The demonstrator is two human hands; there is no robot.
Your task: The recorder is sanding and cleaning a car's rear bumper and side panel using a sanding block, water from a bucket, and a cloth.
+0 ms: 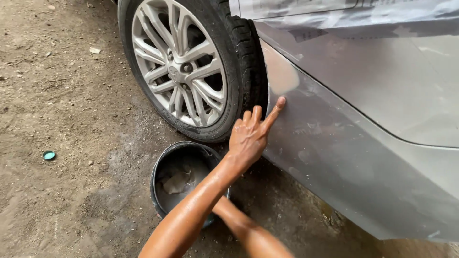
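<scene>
We press the tip of our right hand's index finger against the grey car panel, just behind the wheel, with the other fingers curled loosely and holding nothing. Our left hand is hidden behind the right forearm, near the black bucket below the wheel, so we cannot tell its grip.

Bare dirt floor, brown, gritty, strewn with small pebbles. Resting on it at twelve o'clock: car tyre with silver alloy wheel. Near six o'clock: black bucket, a rag inside. At nine o'clock: small teal bottle cap, well apart from both.
</scene>
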